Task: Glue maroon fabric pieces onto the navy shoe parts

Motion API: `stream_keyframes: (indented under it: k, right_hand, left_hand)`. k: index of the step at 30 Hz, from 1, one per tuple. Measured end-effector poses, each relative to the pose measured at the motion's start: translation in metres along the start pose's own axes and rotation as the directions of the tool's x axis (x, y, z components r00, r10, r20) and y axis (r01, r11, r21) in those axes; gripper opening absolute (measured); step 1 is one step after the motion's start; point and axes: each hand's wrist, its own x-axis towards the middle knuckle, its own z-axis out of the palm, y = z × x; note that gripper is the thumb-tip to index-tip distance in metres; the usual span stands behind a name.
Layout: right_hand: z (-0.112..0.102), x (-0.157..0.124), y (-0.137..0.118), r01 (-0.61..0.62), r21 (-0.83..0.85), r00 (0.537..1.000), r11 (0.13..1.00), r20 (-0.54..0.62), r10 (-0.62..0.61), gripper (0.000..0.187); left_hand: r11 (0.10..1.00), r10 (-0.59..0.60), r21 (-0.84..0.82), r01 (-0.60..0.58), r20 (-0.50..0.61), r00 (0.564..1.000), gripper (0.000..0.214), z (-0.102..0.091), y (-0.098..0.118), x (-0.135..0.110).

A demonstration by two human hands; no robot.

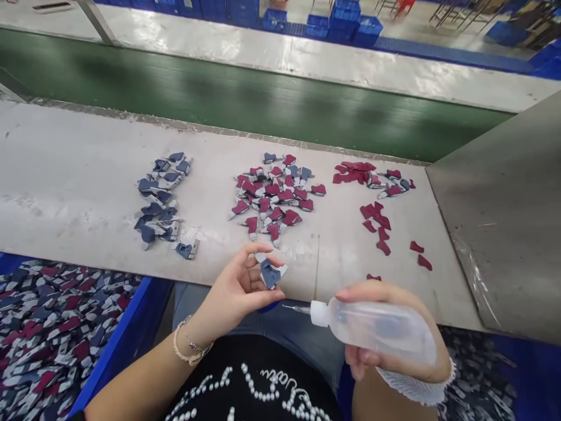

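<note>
Fingers (259, 299) of left hand (232, 289) half-curled, gripping blue-grey piece (270, 273); right fingers (356, 356) round bottle (381, 330).

One left hand (233, 286), one right hand (401, 291), one bottle (381, 330), one held part (270, 273)
Over twenty mixed parts (272, 190), about a dozen blue parts (148, 234); red pads (383, 248) overlap, over a dozen.

Grn belt (245, 102), blue crates (344, 24) in bkgd

Blu/gry pc (270, 273) nr clr btl (381, 330)
</note>
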Motion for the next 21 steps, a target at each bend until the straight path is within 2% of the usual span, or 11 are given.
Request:
stream_keyframes:
  k: [3,6,10,14,21]
  right_hand:
    - [0.010,0.005,-0.004,0.044,-0.330,0.982,0.943,-0.161,-0.102,0.048]
    - [0.023,0.011,-0.006,0.103,-0.551,0.948,0.828,-0.198,-0.250,0.052]
    - [0.039,0.018,-0.005,0.101,-0.631,0.906,0.769,-0.260,-0.333,0.043]
    - [0.045,0.022,-0.003,0.069,-0.725,0.913,0.685,-0.230,-0.336,0.037]
    - [0.045,0.024,-0.003,0.091,-0.706,0.924,0.703,-0.203,-0.323,0.034]
  left_hand:
    - [0.980,0.071,0.187,-0.070,0.004,0.997,0.056,0.006,-0.001,-0.005]
    - [0.914,0.144,0.376,-0.150,0.044,0.989,0.057,0.010,0.004,-0.008]
    - [0.839,0.199,0.505,-0.203,0.064,0.978,0.053,0.010,0.009,-0.008]
    - [0.808,0.216,0.544,-0.224,0.079,0.973,0.055,0.010,0.011,-0.009]
    - [0.770,0.229,0.588,-0.248,0.109,0.967,0.054,0.012,0.016,-0.011]
